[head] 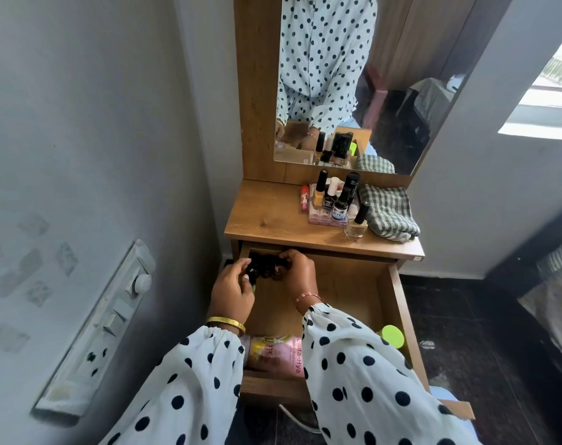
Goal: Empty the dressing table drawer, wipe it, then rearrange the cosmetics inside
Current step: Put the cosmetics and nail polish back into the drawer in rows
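The wooden drawer [353, 284] of the dressing table stands pulled out below me. At its back left corner my left hand [231, 292] and my right hand [297, 273] both curl their fingers round a cluster of small dark bottles [265, 268]. A pink lotion bottle [274, 353] lies on its side at the drawer's front, partly hidden by my sleeves. A neon-green lidded jar [392, 336] sits at the front right of the drawer. On the tabletop [266, 216] stand several nail-polish bottles [334, 195] on a pink palette.
A folded checked cloth [387, 208] lies on the tabletop's right side, under the mirror [395, 91]. A grey wall with a switch panel [112, 319] runs close on the left. Dark floor [466, 332] extends to the right.
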`<state>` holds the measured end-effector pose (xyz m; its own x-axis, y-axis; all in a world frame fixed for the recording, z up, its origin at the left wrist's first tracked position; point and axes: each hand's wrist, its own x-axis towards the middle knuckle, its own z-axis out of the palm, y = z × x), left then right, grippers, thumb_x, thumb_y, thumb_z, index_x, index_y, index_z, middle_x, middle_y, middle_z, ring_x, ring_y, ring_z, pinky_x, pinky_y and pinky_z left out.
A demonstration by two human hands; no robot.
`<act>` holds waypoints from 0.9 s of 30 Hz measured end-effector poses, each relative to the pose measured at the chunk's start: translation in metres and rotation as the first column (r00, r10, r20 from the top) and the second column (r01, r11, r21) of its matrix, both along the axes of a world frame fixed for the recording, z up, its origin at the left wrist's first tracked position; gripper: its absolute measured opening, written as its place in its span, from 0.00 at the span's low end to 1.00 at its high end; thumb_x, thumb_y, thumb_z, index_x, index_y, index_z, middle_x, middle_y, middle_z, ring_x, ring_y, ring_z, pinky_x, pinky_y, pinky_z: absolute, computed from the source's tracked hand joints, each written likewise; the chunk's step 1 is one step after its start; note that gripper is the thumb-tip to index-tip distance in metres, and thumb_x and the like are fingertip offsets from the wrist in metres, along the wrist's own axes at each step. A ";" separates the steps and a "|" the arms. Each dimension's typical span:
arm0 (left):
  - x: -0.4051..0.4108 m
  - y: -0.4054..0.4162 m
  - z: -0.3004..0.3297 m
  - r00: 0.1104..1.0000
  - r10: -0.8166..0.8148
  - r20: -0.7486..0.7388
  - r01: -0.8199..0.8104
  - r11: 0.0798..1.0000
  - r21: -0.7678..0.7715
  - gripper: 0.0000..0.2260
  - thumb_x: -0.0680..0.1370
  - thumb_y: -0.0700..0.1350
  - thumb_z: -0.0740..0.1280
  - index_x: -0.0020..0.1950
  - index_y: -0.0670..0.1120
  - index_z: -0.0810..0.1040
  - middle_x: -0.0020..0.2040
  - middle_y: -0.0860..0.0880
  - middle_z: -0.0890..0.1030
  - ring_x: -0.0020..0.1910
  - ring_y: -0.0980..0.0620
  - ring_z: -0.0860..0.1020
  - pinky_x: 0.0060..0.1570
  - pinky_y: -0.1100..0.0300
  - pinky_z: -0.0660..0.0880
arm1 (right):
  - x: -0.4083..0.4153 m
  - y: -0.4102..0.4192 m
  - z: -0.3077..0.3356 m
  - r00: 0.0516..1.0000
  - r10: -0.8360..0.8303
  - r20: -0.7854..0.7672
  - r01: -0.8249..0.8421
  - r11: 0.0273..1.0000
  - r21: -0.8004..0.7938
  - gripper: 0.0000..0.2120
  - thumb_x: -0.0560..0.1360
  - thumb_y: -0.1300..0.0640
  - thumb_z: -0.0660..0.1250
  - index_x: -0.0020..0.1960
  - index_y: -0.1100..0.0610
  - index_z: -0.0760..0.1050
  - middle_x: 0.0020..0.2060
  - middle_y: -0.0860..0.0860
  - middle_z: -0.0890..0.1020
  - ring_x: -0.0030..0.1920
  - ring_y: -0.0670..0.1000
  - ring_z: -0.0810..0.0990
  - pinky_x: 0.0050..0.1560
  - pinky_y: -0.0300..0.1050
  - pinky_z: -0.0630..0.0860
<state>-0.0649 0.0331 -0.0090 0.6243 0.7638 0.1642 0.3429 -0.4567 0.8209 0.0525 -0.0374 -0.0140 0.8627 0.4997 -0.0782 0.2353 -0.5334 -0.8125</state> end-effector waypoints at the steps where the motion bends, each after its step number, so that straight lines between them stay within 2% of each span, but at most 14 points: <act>1: 0.000 0.000 0.000 1.000 -0.002 -0.005 0.002 1.000 -0.001 0.16 0.75 0.32 0.60 0.61 0.41 0.75 0.59 0.41 0.78 0.60 0.43 0.75 0.56 0.61 0.69 | 0.000 0.001 0.000 1.000 0.008 0.010 -0.008 1.000 -0.008 0.13 0.73 0.69 0.64 0.57 0.63 0.76 0.52 0.60 0.81 0.53 0.57 0.80 0.53 0.44 0.75; 12: -0.001 -0.002 0.000 0.998 -0.048 -0.049 0.051 0.997 0.063 0.16 0.74 0.33 0.62 0.61 0.41 0.75 0.58 0.41 0.78 0.58 0.43 0.76 0.54 0.59 0.71 | -0.002 -0.002 -0.003 0.995 0.059 0.086 -0.056 0.998 -0.038 0.17 0.72 0.70 0.63 0.60 0.62 0.74 0.52 0.61 0.80 0.53 0.57 0.80 0.56 0.50 0.77; 14: 0.000 -0.002 0.001 0.997 -0.048 -0.056 0.052 0.995 0.080 0.16 0.74 0.33 0.62 0.61 0.41 0.76 0.57 0.41 0.78 0.57 0.42 0.77 0.53 0.59 0.71 | -0.001 -0.005 -0.003 0.995 0.052 0.089 -0.050 0.998 -0.025 0.17 0.73 0.71 0.61 0.60 0.62 0.74 0.49 0.60 0.80 0.49 0.54 0.79 0.52 0.46 0.77; 16: -0.001 -0.002 0.002 0.997 -0.043 -0.065 0.049 0.995 0.091 0.16 0.73 0.32 0.62 0.60 0.41 0.76 0.57 0.41 0.79 0.56 0.42 0.77 0.52 0.60 0.70 | -0.002 -0.009 -0.002 0.993 0.055 0.100 -0.053 0.998 -0.023 0.16 0.73 0.71 0.60 0.59 0.62 0.74 0.44 0.56 0.79 0.44 0.49 0.76 0.45 0.39 0.73; 18: -0.002 -0.004 0.003 0.997 -0.042 -0.063 0.048 0.994 0.099 0.16 0.73 0.32 0.62 0.59 0.40 0.76 0.57 0.41 0.79 0.56 0.42 0.77 0.52 0.61 0.70 | -0.004 -0.013 -0.001 0.991 0.054 0.121 -0.054 0.999 -0.004 0.16 0.73 0.71 0.60 0.58 0.62 0.75 0.44 0.56 0.79 0.43 0.49 0.75 0.44 0.38 0.71; 20: -0.002 -0.006 0.005 0.996 -0.056 -0.068 0.065 0.988 0.139 0.15 0.73 0.32 0.62 0.59 0.40 0.76 0.57 0.40 0.79 0.57 0.41 0.76 0.53 0.60 0.70 | -0.008 -0.018 0.003 0.989 0.047 0.141 -0.053 0.998 0.038 0.15 0.72 0.71 0.60 0.56 0.61 0.76 0.46 0.57 0.80 0.44 0.50 0.77 0.45 0.39 0.73; 24: 0.000 -0.017 0.013 0.983 -0.164 -0.085 0.179 0.955 0.236 0.16 0.72 0.39 0.59 0.59 0.39 0.77 0.56 0.40 0.80 0.56 0.41 0.77 0.56 0.56 0.70 | -0.011 -0.035 0.026 0.964 0.035 0.264 -0.074 0.988 0.137 0.10 0.73 0.68 0.64 0.53 0.61 0.77 0.48 0.55 0.82 0.47 0.51 0.80 0.48 0.35 0.74; 27: 0.007 -0.027 0.024 0.971 -0.222 -0.084 0.237 0.934 0.268 0.17 0.73 0.41 0.58 0.60 0.40 0.76 0.57 0.40 0.79 0.57 0.42 0.77 0.60 0.51 0.73 | -0.006 -0.049 0.050 0.910 -0.010 0.414 -0.079 0.977 0.198 0.07 0.73 0.68 0.64 0.50 0.63 0.78 0.43 0.56 0.82 0.43 0.53 0.80 0.46 0.43 0.78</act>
